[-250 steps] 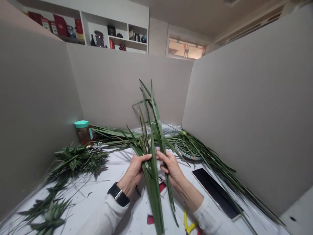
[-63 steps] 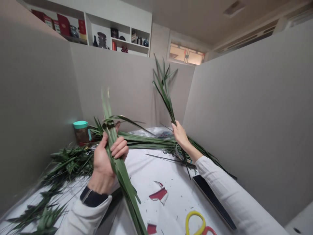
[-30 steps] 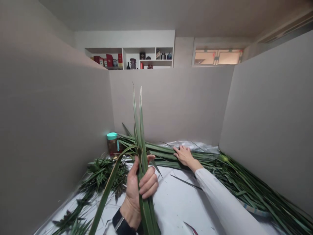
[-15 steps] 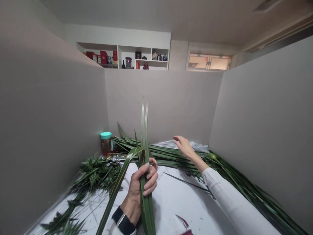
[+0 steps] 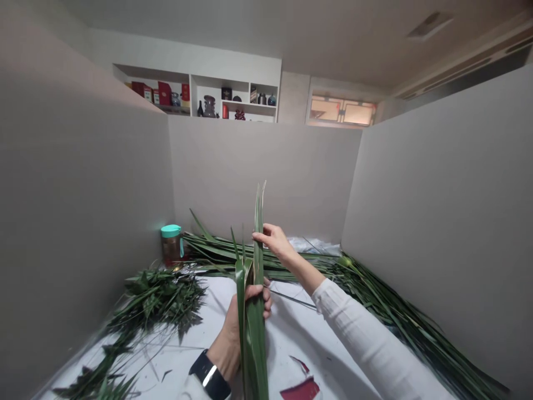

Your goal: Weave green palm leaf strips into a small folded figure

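My left hand [image 5: 230,325], with a dark band on its wrist, is wrapped round several long green leaf strips [image 5: 256,344] held upright. One strip, folded over near the top, hangs down along the near side of the bunch. Higher up, my right hand [image 5: 275,241] pinches the upper part of an upright leaf blade [image 5: 259,216] between thumb and fingers. The blade's tip is split in two. The lower ends of the strips run out of view at the bottom edge.
Long leaves [image 5: 225,253] lie along the back, and more [image 5: 400,300] down the right side. Cut leaf pieces [image 5: 158,294] are heaped at left. A jar with a turquoise lid [image 5: 170,231] stands in the back left corner. A dark red object [image 5: 300,389] lies near the front. Grey partitions [image 5: 258,161] surround the white surface.
My right hand has come in from the right and taken hold of the upright blade. The folded strip has swung from the left to lie against the bunch. The view has turned slightly right.
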Tool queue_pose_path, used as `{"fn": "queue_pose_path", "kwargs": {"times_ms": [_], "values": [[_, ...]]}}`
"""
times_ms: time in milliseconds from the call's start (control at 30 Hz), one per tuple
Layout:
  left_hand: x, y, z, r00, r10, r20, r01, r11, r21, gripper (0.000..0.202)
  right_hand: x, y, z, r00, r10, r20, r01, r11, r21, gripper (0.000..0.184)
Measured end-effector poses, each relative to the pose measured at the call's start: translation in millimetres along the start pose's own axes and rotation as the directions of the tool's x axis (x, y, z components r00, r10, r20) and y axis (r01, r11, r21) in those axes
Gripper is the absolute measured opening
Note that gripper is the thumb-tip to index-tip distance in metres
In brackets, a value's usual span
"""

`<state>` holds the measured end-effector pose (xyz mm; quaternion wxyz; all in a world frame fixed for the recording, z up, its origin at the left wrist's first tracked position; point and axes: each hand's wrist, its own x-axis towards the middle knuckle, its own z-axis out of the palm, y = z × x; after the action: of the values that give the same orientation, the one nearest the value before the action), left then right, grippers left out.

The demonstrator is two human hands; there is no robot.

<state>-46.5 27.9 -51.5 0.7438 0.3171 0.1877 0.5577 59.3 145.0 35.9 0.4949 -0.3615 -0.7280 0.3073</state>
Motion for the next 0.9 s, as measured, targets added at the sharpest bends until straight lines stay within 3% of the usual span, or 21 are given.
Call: {"fn": "queue_pose_path", "kwargs": {"times_ms": [267, 433, 667, 900], "values": [[1.6, 7.4, 0.4, 0.959, 0.037, -0.281, -0.027, 0.999, 0.039, 0.018, -1.7, 7.3, -10.5, 0.992, 0.097, 0.082, -0.11, 0.979, 0.172, 0.028], [-1.6, 6.9, 7.8, 0.945, 0.061, -0.321, -0.037, 0.996, 0.082, 0.011, -5.6, 7.7, -10.9, 0.991, 0.093, 0.092, -0.114, 0.96, 0.257, 0.027], [-5.6, 5.1, 9.7, 0.916, 0.124, -0.382, -0.096, 0.991, 0.091, 0.011, -43.8, 9.3, -0.5, 0.965, 0.087, 0.248, -0.156, 0.948, 0.277, 0.021], [5.1, 4.6, -0.5, 0.889, 0.051, -0.455, -0.043, 0.999, 0.028, 0.011, -57.3, 20.9, -5.1, 0.973, 0.137, 0.188, -0.193, 0.928, 0.319, 0.024]]}}
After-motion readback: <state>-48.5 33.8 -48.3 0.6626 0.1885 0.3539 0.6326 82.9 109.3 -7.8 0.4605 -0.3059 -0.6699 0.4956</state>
